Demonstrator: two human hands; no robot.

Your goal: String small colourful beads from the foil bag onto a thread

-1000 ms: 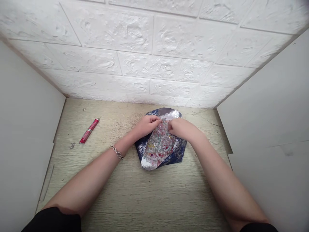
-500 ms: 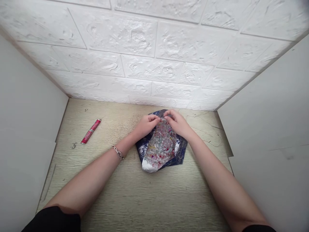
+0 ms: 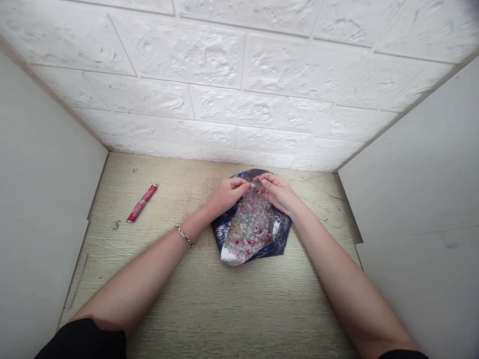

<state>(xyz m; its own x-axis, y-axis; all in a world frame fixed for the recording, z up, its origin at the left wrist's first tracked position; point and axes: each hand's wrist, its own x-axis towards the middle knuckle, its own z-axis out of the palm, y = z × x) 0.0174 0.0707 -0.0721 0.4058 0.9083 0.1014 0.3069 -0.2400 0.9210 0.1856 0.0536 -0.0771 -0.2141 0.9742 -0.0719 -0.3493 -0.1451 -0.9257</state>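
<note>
A heap of small coloured beads lies on a dark blue and silver foil sheet in the middle of the wooden desk. My left hand is closed in a pinch at the heap's far end, and a metal bracelet sits on that wrist. My right hand is curled with its fingertips pinched right next to the left hand's. What the fingers grip is too small to make out.
A red tube lies at the desk's back left, with small metal bits near it. White panels wall in both sides and a white brick-pattern wall stands behind.
My right hand has moved from the side of the heap up to its far end, close to my left hand. My left hand has stayed put.
</note>
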